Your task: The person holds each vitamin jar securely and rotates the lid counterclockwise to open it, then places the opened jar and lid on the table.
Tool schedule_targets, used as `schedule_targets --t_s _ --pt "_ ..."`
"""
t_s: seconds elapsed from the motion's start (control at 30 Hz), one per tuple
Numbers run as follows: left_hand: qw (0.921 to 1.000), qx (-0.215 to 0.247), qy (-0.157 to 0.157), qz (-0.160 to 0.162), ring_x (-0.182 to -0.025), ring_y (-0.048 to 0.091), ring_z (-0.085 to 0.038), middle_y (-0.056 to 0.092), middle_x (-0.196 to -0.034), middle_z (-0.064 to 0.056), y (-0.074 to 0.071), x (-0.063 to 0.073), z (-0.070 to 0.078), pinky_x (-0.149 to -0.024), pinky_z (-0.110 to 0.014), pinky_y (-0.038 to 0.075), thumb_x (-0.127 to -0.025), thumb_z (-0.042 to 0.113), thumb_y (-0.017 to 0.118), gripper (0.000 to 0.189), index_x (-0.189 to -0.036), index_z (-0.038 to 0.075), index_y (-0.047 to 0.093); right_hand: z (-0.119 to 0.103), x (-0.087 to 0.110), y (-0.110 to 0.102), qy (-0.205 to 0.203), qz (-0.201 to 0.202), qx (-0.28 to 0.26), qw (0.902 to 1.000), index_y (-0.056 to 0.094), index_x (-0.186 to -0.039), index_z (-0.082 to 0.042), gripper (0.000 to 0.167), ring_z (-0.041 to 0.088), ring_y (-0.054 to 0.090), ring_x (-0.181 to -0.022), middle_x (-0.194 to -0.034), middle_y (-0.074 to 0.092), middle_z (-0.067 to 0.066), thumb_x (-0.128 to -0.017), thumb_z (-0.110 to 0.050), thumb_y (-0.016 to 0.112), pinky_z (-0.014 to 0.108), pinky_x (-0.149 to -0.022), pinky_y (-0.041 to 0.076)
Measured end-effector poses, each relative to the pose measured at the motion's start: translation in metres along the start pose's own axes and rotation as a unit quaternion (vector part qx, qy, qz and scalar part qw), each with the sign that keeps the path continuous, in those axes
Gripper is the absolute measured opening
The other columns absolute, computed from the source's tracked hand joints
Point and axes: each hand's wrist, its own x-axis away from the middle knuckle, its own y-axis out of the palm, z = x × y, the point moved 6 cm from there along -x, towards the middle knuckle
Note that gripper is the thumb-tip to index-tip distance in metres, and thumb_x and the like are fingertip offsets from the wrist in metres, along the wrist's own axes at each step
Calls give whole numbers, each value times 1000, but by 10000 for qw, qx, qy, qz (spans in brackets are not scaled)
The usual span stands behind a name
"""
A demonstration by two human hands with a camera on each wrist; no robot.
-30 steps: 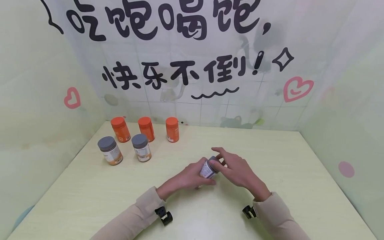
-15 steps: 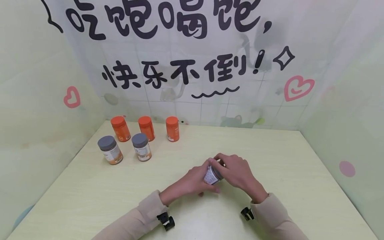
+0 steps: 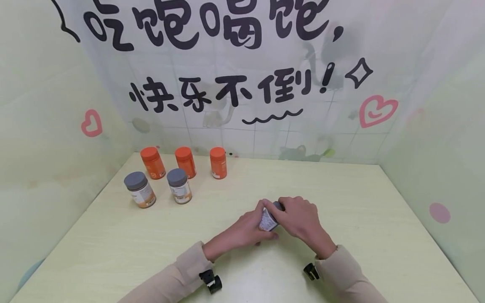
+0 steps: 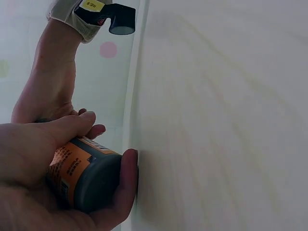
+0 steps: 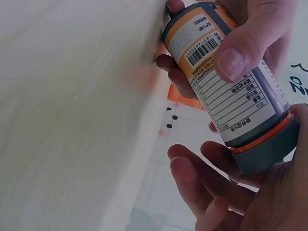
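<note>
A jar (image 3: 267, 221) with a grey lid and a white and orange label is held tilted between both hands over the table. My left hand (image 3: 248, 229) grips its body, thumb across the label in the right wrist view. My right hand (image 3: 301, 216) has its fingers and thumb around the lid (image 5: 267, 149), which is partly hidden from above. An orange-red ring shows just under the lid in the right wrist view. The dark base (image 4: 98, 185) faces the left wrist camera, with left-hand fingers wrapped beneath it.
Two grey-lidded jars, a left one (image 3: 139, 191) and a right one (image 3: 179, 187), stand upright at the table's left. Behind them is a row of orange jars (image 3: 218, 164). Printed curtain walls (image 3: 242, 139) enclose the pale table (image 3: 360, 219) at back and sides.
The right hand's fingers, spread with the index finger lifted one second ago, have come down around the lid. Both hands and the jar have shifted slightly right and nearer. The standing jars stay put.
</note>
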Motion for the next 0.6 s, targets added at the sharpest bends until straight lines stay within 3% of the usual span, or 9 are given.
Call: schedule_targets --t_s 0.2,0.4,0.6 --pt "9997 40 153 -188 -61 64 -13 63 -105 -6 1 -2 -1 -53 -27 55 -91 21 78 63 -140 19 39 2 1 1 229 64 167 9996 55 -61 -19 70 19 49 -51 -57 53 0 -94 -80 43 32 -47 35" --pt "9965 529 217 -613 -55 62 -16 60 -105 -6 2 -2 -4 -48 -28 55 -94 12 73 59 -140 23 39 -1 1 1 -50 252 82 9996 48 -55 -20 59 16 42 -47 -52 47 -3 -99 -59 48 30 -45 32" --pt "9945 611 409 -747 -62 63 -14 60 -108 -7 2 -3 -4 -48 -30 56 -94 11 72 56 -138 24 39 -2 1 0 -253 402 7 9989 42 -54 -20 54 14 34 -46 -50 40 -5 -98 -50 49 28 -44 27"
